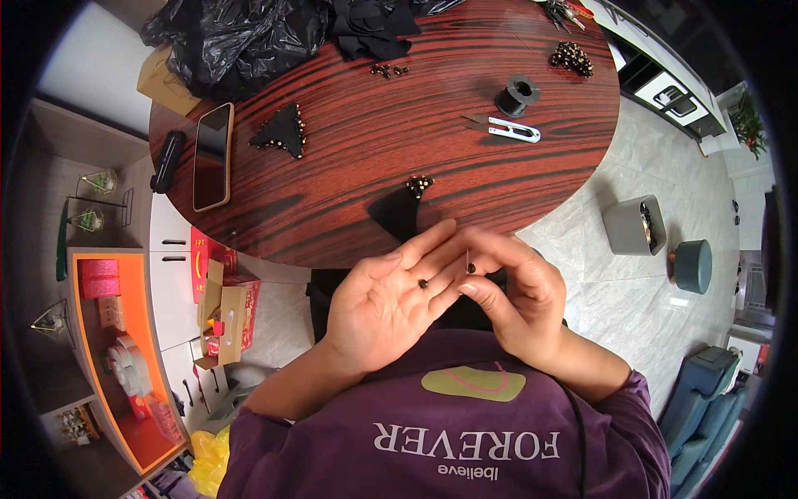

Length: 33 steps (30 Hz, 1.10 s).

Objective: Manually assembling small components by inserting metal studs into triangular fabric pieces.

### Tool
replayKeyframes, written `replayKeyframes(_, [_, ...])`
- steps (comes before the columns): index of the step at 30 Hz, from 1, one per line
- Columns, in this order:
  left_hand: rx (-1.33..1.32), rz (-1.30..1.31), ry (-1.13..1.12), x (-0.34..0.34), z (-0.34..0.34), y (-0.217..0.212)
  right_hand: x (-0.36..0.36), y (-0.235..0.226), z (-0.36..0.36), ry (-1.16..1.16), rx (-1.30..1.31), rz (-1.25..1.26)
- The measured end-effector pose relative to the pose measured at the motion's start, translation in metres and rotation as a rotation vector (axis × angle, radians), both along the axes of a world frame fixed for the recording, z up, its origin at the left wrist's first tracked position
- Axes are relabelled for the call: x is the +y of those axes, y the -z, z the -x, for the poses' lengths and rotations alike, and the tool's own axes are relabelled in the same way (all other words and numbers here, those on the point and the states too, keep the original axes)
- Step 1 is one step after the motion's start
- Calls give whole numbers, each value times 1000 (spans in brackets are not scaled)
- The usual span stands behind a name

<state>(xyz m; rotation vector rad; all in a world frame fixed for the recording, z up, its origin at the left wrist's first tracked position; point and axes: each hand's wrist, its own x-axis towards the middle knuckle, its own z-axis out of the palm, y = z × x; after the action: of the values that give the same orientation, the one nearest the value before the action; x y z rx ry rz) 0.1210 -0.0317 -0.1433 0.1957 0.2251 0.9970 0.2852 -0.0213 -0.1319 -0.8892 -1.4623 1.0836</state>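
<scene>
My left hand (374, 312) is turned palm up, fingers stretched out, and a small dark bead (423, 284) rests on it. Beside those fingers, my right hand (524, 291) pinches what looks like a thin needle (468, 254) between thumb and forefinger. Another dark bead (471, 269) sits at the needle. Just beyond my hands, a black fabric piece (397, 213) lies at the table's near edge, with gold and black beads (420, 185) at its far tip. Any thread on the needle is too fine to make out.
On the dark red table (374, 116) lie a beaded black triangle (283, 133), a phone (214, 156), thread snips (507, 129), a black thread spool (517, 96) and bead piles (572, 58). Black plastic bags (241, 46) cover the far left. A grey bin (632, 224) stands right.
</scene>
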Motion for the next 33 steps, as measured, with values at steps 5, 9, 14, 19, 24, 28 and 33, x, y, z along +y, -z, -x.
replayKeyframes(5, [-30, 134, 62, -1, -4, 9, 4, 10, -7, -127, -71, -75])
replayKeyframes(9, [71, 150, 20, -1, -7, 10, 1, 8, 3, -71, 274, 275])
replayKeyframes(14, [208, 115, -35, -1, -10, -2, 12, 8, -3, 19, 456, 98])
replayKeyframes(19, [275, 113, -50, -2, -2, -4, 16, -2, -18, 37, 94, -175])
replayKeyframes(24, [284, -30, -63, -3, 3, 8, 14, -5, -21, -64, -48, -181])
replayKeyframes(28, [354, -85, -100, -3, 7, 11, 5, -13, -20, -64, -198, -37])
replayKeyframes(33, [436, -126, -131, -3, 7, 8, 8, -12, -20, -90, -357, -119])
